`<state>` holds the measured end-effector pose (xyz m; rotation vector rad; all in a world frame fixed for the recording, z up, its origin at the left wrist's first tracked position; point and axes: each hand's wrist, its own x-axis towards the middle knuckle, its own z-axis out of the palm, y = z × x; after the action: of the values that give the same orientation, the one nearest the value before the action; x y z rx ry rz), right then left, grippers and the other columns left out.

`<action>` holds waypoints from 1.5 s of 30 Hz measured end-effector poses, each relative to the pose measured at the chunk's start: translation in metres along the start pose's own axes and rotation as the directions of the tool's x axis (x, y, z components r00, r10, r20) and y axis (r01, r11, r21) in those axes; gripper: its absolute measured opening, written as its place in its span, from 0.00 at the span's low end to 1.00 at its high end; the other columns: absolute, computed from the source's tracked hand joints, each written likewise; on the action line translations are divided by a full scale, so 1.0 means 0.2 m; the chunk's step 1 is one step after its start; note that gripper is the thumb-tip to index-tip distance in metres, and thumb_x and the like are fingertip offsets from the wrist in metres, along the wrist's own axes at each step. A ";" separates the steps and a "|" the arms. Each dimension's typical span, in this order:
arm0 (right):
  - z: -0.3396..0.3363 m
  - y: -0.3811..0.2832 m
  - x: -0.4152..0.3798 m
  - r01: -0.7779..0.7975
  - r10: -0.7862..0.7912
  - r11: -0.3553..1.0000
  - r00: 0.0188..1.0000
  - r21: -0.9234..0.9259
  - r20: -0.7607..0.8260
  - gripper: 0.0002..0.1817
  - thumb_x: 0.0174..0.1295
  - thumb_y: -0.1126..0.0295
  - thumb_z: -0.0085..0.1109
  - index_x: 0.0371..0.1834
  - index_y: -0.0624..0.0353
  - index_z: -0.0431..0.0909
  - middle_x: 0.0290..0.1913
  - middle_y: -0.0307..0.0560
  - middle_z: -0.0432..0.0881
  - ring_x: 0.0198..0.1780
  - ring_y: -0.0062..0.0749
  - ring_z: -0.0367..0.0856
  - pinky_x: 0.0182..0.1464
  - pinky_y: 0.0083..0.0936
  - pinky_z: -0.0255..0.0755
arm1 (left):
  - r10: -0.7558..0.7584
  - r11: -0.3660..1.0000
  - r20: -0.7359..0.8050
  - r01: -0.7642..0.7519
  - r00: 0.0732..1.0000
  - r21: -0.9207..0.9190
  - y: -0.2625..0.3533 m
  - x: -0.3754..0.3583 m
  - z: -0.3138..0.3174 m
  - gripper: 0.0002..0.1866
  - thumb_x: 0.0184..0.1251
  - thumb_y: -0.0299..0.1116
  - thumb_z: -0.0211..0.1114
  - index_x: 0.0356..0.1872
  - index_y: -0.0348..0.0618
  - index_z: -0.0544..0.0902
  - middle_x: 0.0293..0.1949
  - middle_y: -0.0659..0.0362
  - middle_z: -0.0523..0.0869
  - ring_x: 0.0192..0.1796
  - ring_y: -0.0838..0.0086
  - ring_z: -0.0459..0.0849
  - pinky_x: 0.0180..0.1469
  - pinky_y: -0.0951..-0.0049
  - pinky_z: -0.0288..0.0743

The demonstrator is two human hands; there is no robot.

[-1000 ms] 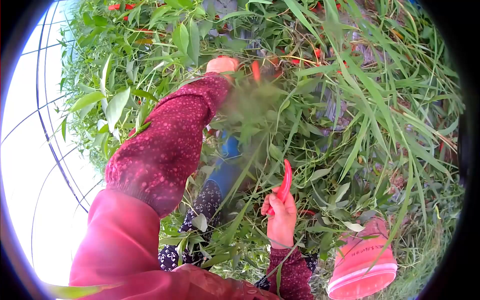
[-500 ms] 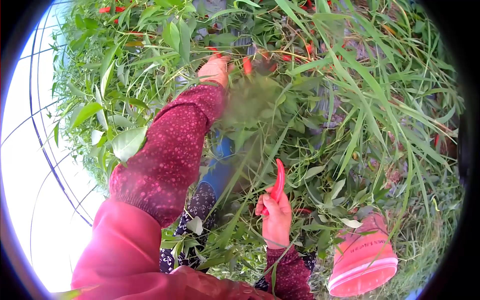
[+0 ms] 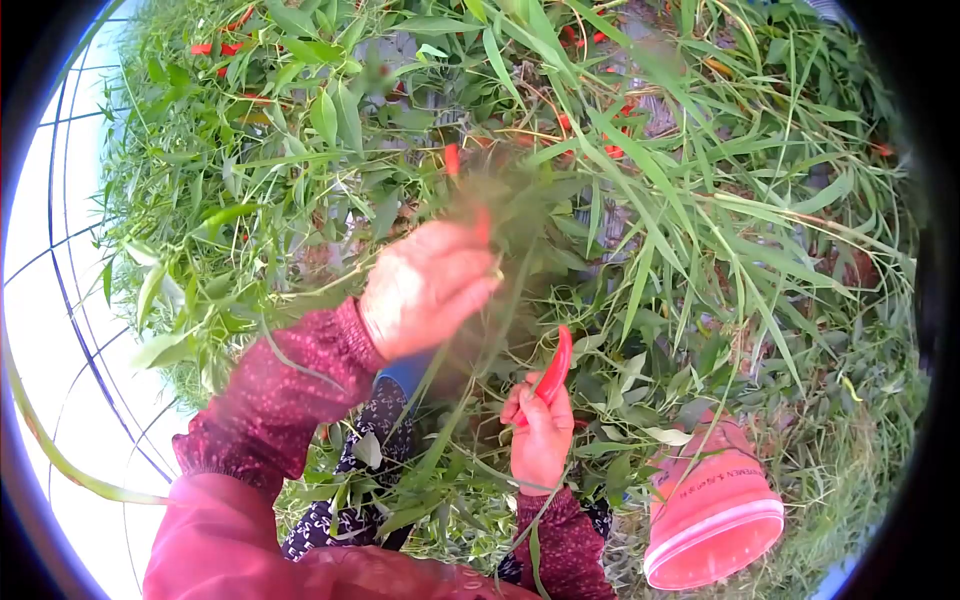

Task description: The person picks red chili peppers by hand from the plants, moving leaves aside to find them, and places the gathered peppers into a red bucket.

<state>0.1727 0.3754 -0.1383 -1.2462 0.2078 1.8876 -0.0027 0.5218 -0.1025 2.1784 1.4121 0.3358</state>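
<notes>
My left hand (image 3: pixel 425 285), slightly blurred, is closed in front of the plants, and a red chili pepper (image 3: pixel 483 226) shows at its fingertips. Lower down, my right hand (image 3: pixel 541 445) is wrapped round another red chili pepper (image 3: pixel 557 362), whose curved end points up. Another red chili (image 3: pixel 452 158) hangs among the leaves just above my left hand. Part of the left-hand pepper is hidden by the fingers and smeared by motion.
A pink-red bucket (image 3: pixel 712 500) lies tipped at the lower right, its mouth facing down toward me. Long grass blades (image 3: pixel 690 200) cross the pepper plants. More red chilies (image 3: pixel 613 150) show among the foliage. A blue boot (image 3: pixel 408 370) stands below my left hand.
My left hand has drawn back from the foliage, down toward me, with a red chili now at its fingertips. My right hand still holds its chili, nearly in the same place.
</notes>
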 end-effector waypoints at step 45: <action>0.02 0.00 0.04 -0.100 0.100 0.995 0.995 -0.027 -0.008 0.17 0.61 0.72 0.53 0.53 0.63 0.67 0.37 0.49 0.79 0.36 0.34 0.80 0.42 0.30 0.75 | -0.654 0.757 -0.148 0.644 0.742 -0.112 -1.20 0.80 -0.11 0.13 0.58 0.36 0.61 0.41 0.40 0.82 0.39 0.51 0.85 0.42 0.65 0.83 0.47 0.66 0.77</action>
<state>0.1689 0.3827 -0.1421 -1.2815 0.2523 1.9779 -0.1303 0.7493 -0.2258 1.4918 2.1281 0.3019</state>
